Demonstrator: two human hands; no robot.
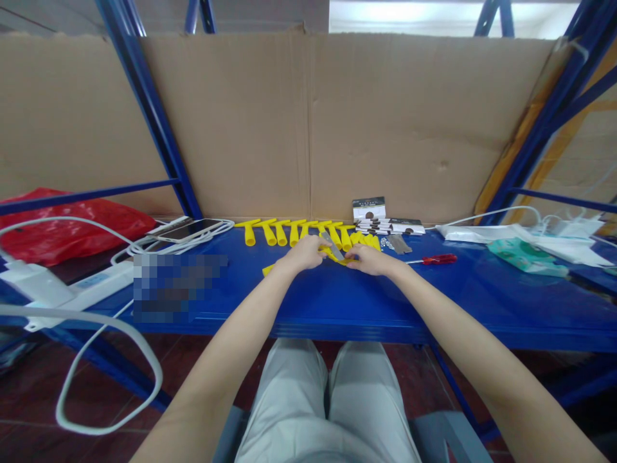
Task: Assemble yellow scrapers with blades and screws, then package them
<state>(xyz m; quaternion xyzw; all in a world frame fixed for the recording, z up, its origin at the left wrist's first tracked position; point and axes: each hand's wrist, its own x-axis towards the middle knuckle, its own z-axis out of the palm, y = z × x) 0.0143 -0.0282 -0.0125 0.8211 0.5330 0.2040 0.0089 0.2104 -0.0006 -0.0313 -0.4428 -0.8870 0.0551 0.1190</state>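
Observation:
In the head view my left hand and my right hand meet over the blue table. Between them is a yellow plastic piece with a flat grey metal blade lying along it. The fingers of both hands are closed on it, one at each end. Behind them stands a row of yellow T-shaped plastic handles. Smaller yellow pieces lie just beyond my right hand, beside small shiny parts and thin grey blades. Another yellow piece is partly hidden by my left forearm.
A screwdriver with a red handle lies right of my right hand. Black-and-white packets stand at the back against cardboard. A phone, white cables, a power strip and a red bag are left; green packaging is right.

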